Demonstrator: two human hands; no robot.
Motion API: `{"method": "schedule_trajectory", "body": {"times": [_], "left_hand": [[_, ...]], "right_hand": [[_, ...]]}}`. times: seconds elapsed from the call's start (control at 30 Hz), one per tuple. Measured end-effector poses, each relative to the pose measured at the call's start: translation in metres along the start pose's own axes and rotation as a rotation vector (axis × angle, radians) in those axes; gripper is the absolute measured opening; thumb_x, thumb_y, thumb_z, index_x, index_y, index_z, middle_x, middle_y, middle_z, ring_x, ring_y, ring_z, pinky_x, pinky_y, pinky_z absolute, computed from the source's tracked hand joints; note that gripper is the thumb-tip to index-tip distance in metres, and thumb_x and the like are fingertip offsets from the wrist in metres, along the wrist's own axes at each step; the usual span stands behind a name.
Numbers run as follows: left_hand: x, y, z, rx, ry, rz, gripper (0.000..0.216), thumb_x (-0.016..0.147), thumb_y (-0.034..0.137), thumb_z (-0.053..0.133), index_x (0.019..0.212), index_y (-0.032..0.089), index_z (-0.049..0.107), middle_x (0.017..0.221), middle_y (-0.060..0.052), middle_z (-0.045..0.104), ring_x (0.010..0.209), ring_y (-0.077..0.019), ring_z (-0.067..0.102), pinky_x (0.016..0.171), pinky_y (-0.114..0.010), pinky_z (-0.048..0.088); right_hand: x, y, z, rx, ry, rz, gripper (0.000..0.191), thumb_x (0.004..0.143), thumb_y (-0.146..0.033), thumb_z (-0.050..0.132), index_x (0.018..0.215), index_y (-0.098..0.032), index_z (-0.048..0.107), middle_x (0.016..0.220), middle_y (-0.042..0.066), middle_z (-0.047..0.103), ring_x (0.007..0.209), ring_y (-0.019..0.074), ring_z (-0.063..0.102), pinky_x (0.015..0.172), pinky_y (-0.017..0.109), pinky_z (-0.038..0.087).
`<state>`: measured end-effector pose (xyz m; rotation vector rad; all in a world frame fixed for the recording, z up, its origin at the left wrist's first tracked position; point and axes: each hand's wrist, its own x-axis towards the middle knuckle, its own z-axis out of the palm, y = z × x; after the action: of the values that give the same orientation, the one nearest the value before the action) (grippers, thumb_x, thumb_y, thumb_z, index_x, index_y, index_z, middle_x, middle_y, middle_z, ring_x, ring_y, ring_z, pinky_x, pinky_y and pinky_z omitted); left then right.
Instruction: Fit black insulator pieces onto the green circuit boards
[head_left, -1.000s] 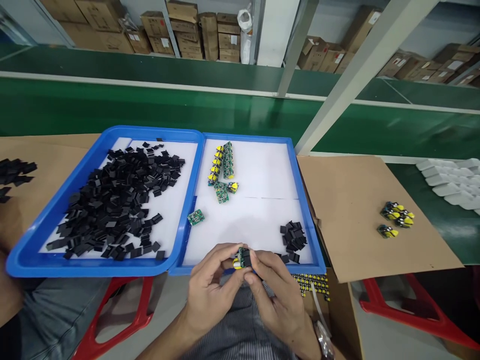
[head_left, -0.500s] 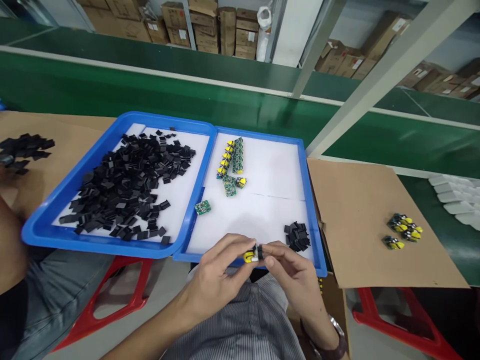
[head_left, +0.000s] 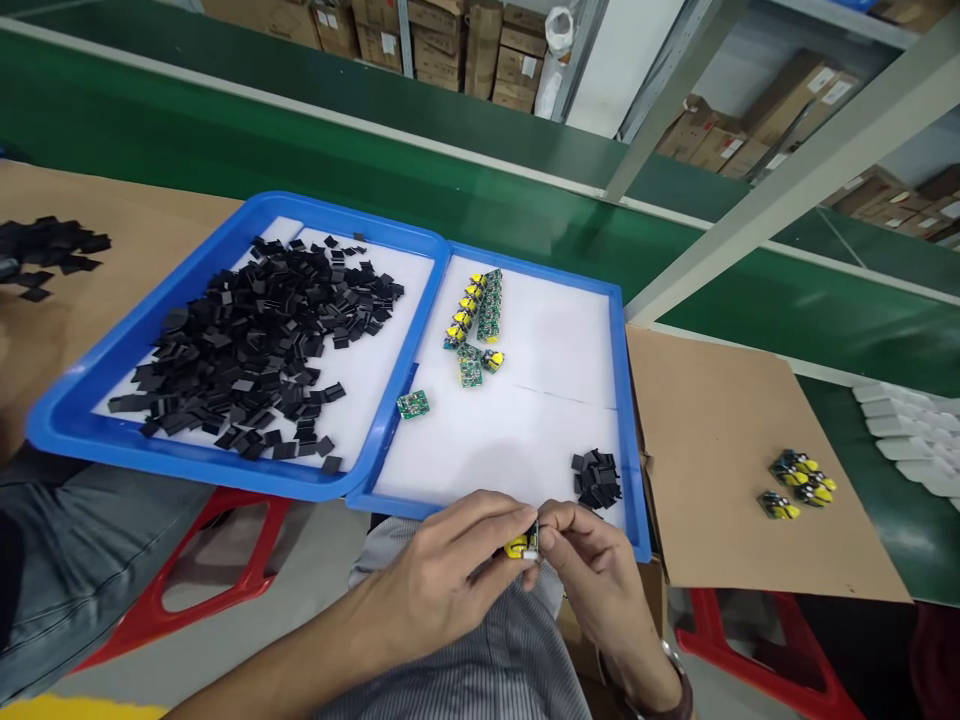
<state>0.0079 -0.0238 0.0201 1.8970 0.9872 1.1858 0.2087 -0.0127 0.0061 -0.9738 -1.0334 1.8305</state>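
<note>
Over the near edge of the right-hand tray, my left hand (head_left: 461,560) pinches a small circuit board (head_left: 519,546) with a yellow-wrapped part and a white part on it. My right hand (head_left: 589,560) has its thumb and fingers closed at the board's right face. Whatever lies between those fingertips is hidden. A small pile of black pieces (head_left: 597,478) sits just beyond my right hand. Farther up the white tray floor stand a row of boards with yellow parts (head_left: 466,308) and a row of green boards (head_left: 490,305). One loose board (head_left: 412,404) rests near the tray's left side.
The left blue tray (head_left: 187,482) holds a large heap of black flat pieces (head_left: 262,340). Several boards (head_left: 801,480) lie on cardboard (head_left: 712,430) at the right. A slanted post (head_left: 750,195) rises behind. Another person's leg (head_left: 97,560) is at the left, beside a red stool (head_left: 225,560).
The view has shifted and tilted. The board has turned slightly between my hands, and the black piece seen earlier at my right fingertips is now out of sight.
</note>
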Motion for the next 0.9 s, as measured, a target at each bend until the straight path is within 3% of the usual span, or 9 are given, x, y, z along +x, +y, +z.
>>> {"method": "schedule_trajectory", "body": {"times": [0.1, 0.37, 0.47, 0.57, 0.73, 0.9], "left_hand": [[-0.002, -0.001, -0.001, 0.033, -0.005, 0.009, 0.054, 0.091, -0.002, 0.067, 0.142, 0.015, 0.059, 0.120, -0.012, 0.069, 0.108, -0.0197, 0.071, 0.094, -0.030, 0.064], [0.000, -0.003, -0.001, -0.046, 0.081, 0.003, 0.056, 0.087, -0.004, 0.071, 0.138, 0.018, 0.062, 0.119, -0.012, 0.071, 0.104, -0.0187, 0.075, 0.089, -0.028, 0.065], [0.003, -0.005, 0.001, -0.100, 0.120, -0.047, 0.051, 0.086, -0.003, 0.073, 0.131, 0.019, 0.067, 0.111, -0.009, 0.075, 0.097, -0.0180, 0.077, 0.084, -0.028, 0.066], [0.006, -0.005, 0.000, -0.158, 0.089, -0.090, 0.049, 0.085, 0.000, 0.074, 0.129, 0.020, 0.068, 0.106, -0.008, 0.078, 0.095, -0.0186, 0.077, 0.084, -0.031, 0.065], [0.009, -0.003, -0.005, -0.175, 0.041, -0.142, 0.049, 0.087, 0.002, 0.074, 0.132, 0.022, 0.069, 0.114, -0.009, 0.078, 0.104, -0.0207, 0.076, 0.091, -0.035, 0.065], [0.010, -0.004, -0.011, -0.174, -0.042, -0.167, 0.045, 0.090, 0.002, 0.069, 0.131, 0.022, 0.071, 0.115, -0.010, 0.078, 0.105, -0.0221, 0.076, 0.090, -0.037, 0.067]], "right_hand": [[-0.003, -0.002, 0.004, -0.105, 0.051, -0.013, 0.012, 0.099, -0.030, 0.071, 0.093, -0.020, 0.073, 0.075, 0.001, 0.070, 0.064, 0.0160, 0.068, 0.064, 0.029, 0.060], [0.001, 0.002, 0.010, -0.080, 0.074, -0.025, 0.016, 0.098, -0.033, 0.072, 0.091, -0.019, 0.071, 0.073, 0.000, 0.069, 0.059, 0.0140, 0.066, 0.061, 0.027, 0.057], [0.006, 0.001, 0.006, -0.033, 0.017, 0.031, 0.022, 0.097, -0.038, 0.073, 0.087, -0.019, 0.070, 0.069, -0.001, 0.069, 0.056, 0.0143, 0.066, 0.059, 0.029, 0.059], [0.010, -0.008, 0.000, -0.030, -0.059, 0.085, 0.026, 0.095, -0.041, 0.075, 0.082, -0.019, 0.070, 0.071, 0.000, 0.069, 0.061, 0.0153, 0.067, 0.062, 0.029, 0.060], [0.010, -0.021, -0.005, -0.080, -0.108, 0.147, 0.027, 0.095, -0.040, 0.076, 0.080, -0.019, 0.068, 0.071, 0.001, 0.069, 0.063, 0.0154, 0.068, 0.065, 0.030, 0.060], [0.008, -0.021, -0.004, -0.168, -0.147, 0.098, 0.026, 0.098, -0.040, 0.071, 0.081, -0.019, 0.068, 0.074, 0.003, 0.070, 0.070, 0.0176, 0.067, 0.070, 0.031, 0.057]]}}
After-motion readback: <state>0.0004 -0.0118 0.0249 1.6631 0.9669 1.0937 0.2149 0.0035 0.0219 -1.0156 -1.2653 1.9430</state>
